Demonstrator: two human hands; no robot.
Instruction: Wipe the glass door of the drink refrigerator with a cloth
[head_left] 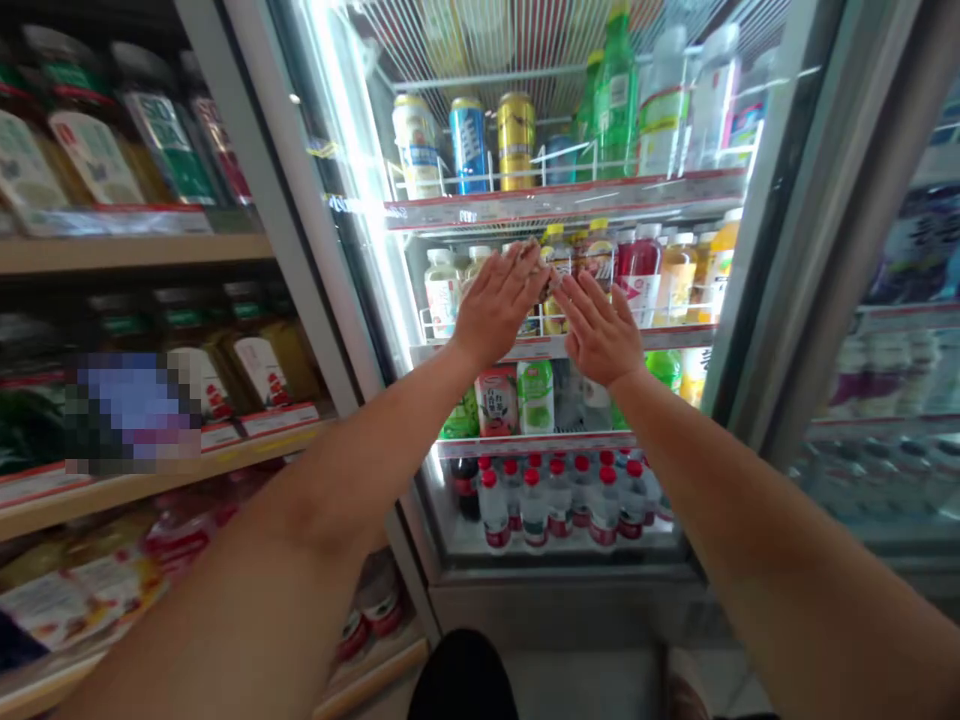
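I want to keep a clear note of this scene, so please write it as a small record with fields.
location: glass-fronted drinks cooler
left hand: left hand open, raised before the cooler
right hand: right hand open, likewise raised
hand contact with cooler: cannot tell
upper shelf: cans, green bottles
lowest shelf: red-capped bottles
left side: wooden shelves, bottled drinks

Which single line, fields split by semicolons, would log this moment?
left hand: open, raised; right hand: open, raised, beside left; contact between hands: unclear; fridge: lit, ahead; cans: above hands; red-capped bottles: below hands
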